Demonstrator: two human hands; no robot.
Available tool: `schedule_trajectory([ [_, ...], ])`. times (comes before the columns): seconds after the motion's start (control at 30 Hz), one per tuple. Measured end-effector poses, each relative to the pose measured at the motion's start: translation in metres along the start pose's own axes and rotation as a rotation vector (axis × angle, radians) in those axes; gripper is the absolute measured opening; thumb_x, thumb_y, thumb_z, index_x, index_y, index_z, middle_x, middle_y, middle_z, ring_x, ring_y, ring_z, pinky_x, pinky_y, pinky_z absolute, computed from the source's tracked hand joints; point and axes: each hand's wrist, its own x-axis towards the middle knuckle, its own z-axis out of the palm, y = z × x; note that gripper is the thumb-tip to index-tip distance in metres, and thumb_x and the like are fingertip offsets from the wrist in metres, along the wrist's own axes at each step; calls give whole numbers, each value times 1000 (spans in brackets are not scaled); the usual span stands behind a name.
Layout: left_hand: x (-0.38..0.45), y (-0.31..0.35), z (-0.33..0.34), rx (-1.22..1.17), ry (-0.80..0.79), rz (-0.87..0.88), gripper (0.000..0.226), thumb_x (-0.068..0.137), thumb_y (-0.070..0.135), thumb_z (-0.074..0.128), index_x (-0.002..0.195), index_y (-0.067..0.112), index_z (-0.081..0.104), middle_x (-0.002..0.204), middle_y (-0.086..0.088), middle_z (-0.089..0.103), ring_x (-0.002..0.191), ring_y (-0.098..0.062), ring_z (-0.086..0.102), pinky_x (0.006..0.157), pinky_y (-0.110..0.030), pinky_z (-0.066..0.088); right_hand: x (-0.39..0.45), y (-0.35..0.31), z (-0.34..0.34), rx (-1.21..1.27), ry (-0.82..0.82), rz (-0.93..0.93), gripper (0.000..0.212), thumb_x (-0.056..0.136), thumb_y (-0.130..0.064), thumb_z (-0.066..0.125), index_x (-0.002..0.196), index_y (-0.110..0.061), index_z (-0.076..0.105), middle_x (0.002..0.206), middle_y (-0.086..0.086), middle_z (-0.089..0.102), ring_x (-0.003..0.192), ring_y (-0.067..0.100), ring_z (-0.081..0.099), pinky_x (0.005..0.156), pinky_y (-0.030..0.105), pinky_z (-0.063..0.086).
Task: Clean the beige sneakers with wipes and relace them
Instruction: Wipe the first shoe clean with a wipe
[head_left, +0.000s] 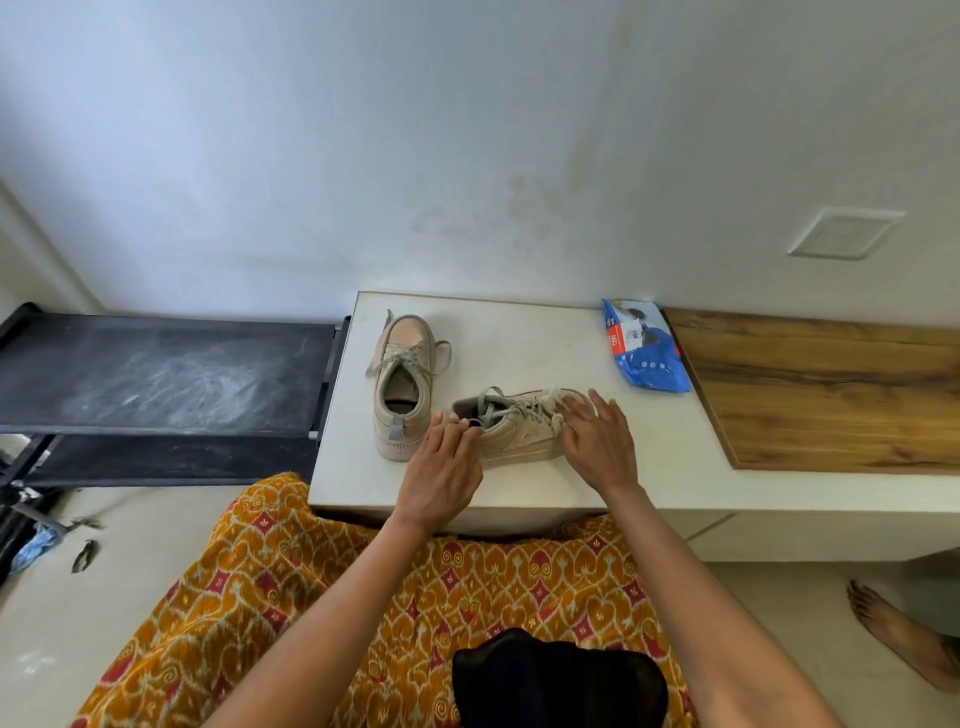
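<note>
White counter against a pale wall carries both sneakers. The near sneaker lies across the view, toe to the right, heel left. The left hand pinches its heel collar with curled fingers; the right hand rests on the toe, fingers spread and straight. It looks like steadying before unlacing; next, loosen the laces. The far sneaker points away toward the wall, and the wipes pack lies well to the right.

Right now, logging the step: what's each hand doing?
Left hand: grips the heel of the near sneaker.
Right hand: open, fingers resting on its toe.
</note>
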Motion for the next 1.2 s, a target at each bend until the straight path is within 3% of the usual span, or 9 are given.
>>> schedule_trajectory([
  [0.2,1,2,3,35,-30,-9,38,89,26,42,120,4,48,107,-12,58,109,-28,48,114,-43,21,26,-22,-1,107,-124,124,46,100,-36,30,141,-20,42,150,-2,37,145,23,15,118,43,8],
  [0.4,3,4,2,47,-43,-20,37,89,26,39,118,4,46,104,-11,57,103,-28,52,113,-42,23,6,1,-12,-81,-85,8,70,92,-47,2,138,-20,46,144,-4,46,143,23,23,117,43,8],
  [0.57,4,2,2,65,-49,5,37,90,26,40,119,4,45,105,-11,56,105,-28,49,112,-43,26,31,-8,-13,-7,-220,104,56,100,-46,14,148,-20,29,155,-5,27,147,22,2,117,44,-3],
  [0.77,4,2,4,69,-50,-4,36,91,25,40,120,4,45,106,-13,57,104,-30,53,112,-43,24,8,3,-17,-89,-33,-29,53,96,-40,23,120,-18,65,128,3,62,135,22,40,116,39,12],
  [0.83,5,2,3,74,-47,5,36,90,24,39,119,3,45,105,-13,57,104,-29,51,112,-42,24,13,2,-19,-98,-73,27,54,98,-41,20,128,-17,58,135,1,56,141,24,30,117,41,10],
  [0.9,5,2,2,87,-59,21,36,90,24,39,119,3,45,105,-13,57,104,-30,50,112,-43,23,17,-4,-16,-40,-142,107,54,101,-44,19,143,-19,39,150,-3,36,146,25,13,117,43,4],
  [0.97,4,1,1,99,-85,20,37,91,24,39,120,2,46,107,-14,57,106,-30,51,113,-43,22,14,-8,-11,18,-196,82,54,101,-46,22,148,-21,30,155,-4,26,147,23,6,117,42,3],
  [1.1,5,3,1,63,-64,4,35,90,23,43,119,3,47,107,-13,58,107,-30,51,114,-42,22,-4,0,-10,16,-50,-4,58,96,-46,19,125,-20,61,135,2,56,138,21,35,115,37,16],
  [1.2,7,2,0,27,-62,3,31,90,21,43,117,5,46,107,-12,57,107,-28,48,114,-40,21,-3,2,-12,-63,-59,63,58,97,-46,16,129,-20,57,138,-1,53,140,23,31,116,39,12],
])
